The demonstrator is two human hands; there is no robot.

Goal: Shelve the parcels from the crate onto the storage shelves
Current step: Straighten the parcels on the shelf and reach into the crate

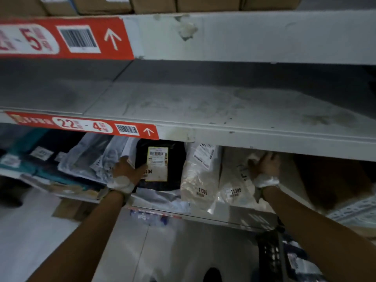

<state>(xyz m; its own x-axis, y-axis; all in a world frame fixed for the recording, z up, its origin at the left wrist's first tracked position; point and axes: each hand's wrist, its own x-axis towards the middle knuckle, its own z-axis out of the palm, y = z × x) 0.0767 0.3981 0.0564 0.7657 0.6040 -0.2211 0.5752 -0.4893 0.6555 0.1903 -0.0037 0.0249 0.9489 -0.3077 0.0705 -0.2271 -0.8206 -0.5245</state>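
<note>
- The black parcel (160, 165) on the lower shelf (234, 217) is touched by the left hand (127, 169); its grasp cannot be told.
- At its 3 o'clock, the white parcel (234, 180) is gripped by the right hand (264, 162).

The lower shelf (244, 217) carries parcels leaning side by side: a black parcel (175, 159), a white parcel marked 11302 (197, 180) and a white parcel marked 11305 (234, 180). Cardboard boxes (152, 4) stand on the top shelf (244, 35).

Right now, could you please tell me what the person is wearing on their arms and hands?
Both forearms are bare, with no sleeves. The left hand and right hand are ungloved; each wrist carries a white wrap.
</note>
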